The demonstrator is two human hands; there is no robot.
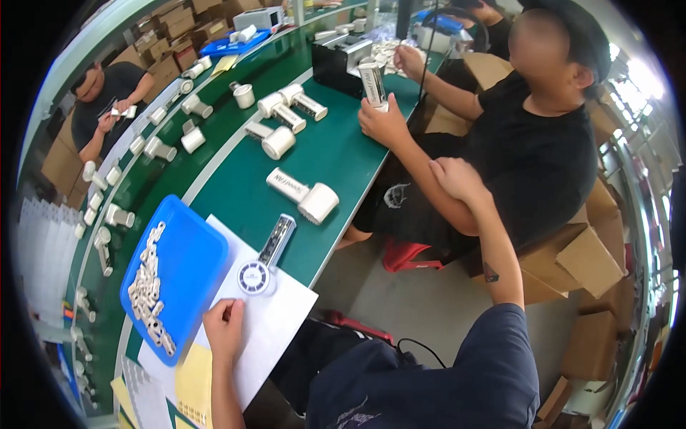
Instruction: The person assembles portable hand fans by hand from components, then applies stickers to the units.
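Note:
My left hand [225, 330] rests on white paper [282, 312] at the table's near edge, its fingers curled with nothing visible in them. Just beyond it lies a white handheld fan [256, 276], round head toward me and inner parts of the handle exposed. Left of that hand is a blue tray [209, 243] with many small whitish parts [148, 289]. My right arm reaches out to the right. My right hand [459, 179] lies over a co-worker's forearm [451, 204], fingers not wrapped around it. Another white fan [304, 194] lies farther up the table.
Several white fans [280, 113] sit on the green table, others along the belt [171, 132]. The co-worker at right holds a fan handle [372, 84] by a black box-shaped device [339, 64]. Another person [107, 100] works across the belt. Cardboard boxes [589, 261] stand at right.

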